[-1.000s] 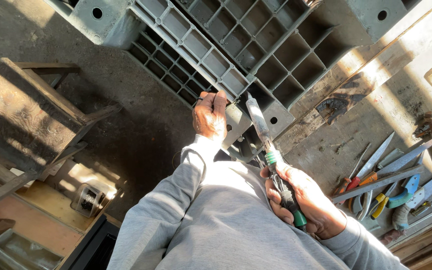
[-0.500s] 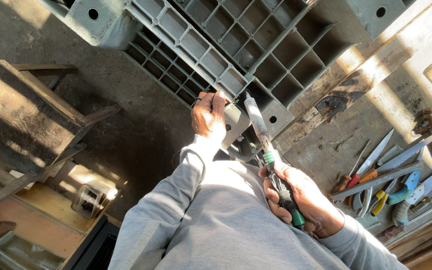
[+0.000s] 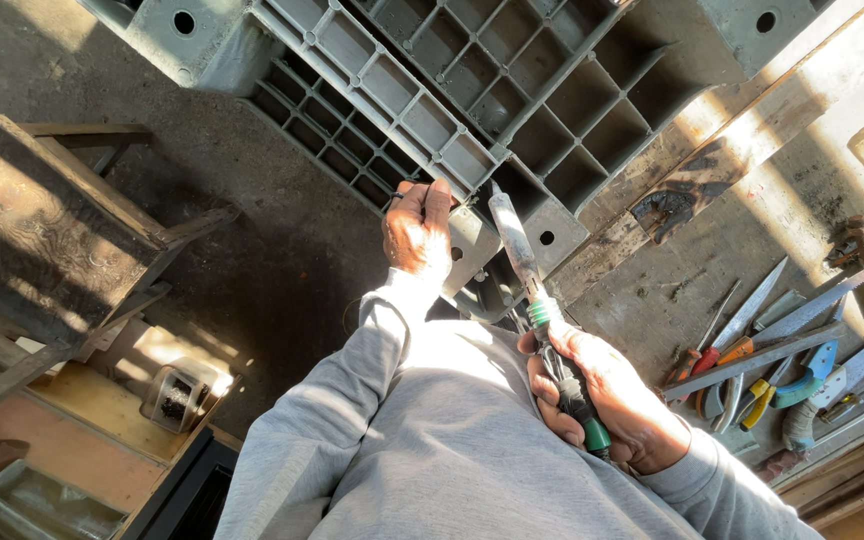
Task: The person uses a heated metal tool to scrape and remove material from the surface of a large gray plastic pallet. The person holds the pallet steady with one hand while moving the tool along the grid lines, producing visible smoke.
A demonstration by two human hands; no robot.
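A dusty concrete floor (image 3: pixel 282 260) lies under a grey plastic pallet (image 3: pixel 512 90). The left hand (image 3: pixel 418 228) is clenched on its rim, and the right hand (image 3: pixel 607 400) grips a green-handled file (image 3: pixel 532 290), tip against the edge. No finished work shows; loose hand tools (image 3: pixel 762 350) lie at right.

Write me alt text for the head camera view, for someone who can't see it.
A person in a grey sweatshirt grips the edge of a grey plastic grid pallet with the left hand, while the right hand holds a green-and-black-handled tool whose blade reaches up to the pallet. Assorted hand tools lie at right, and a worn wooden stool stands at left.
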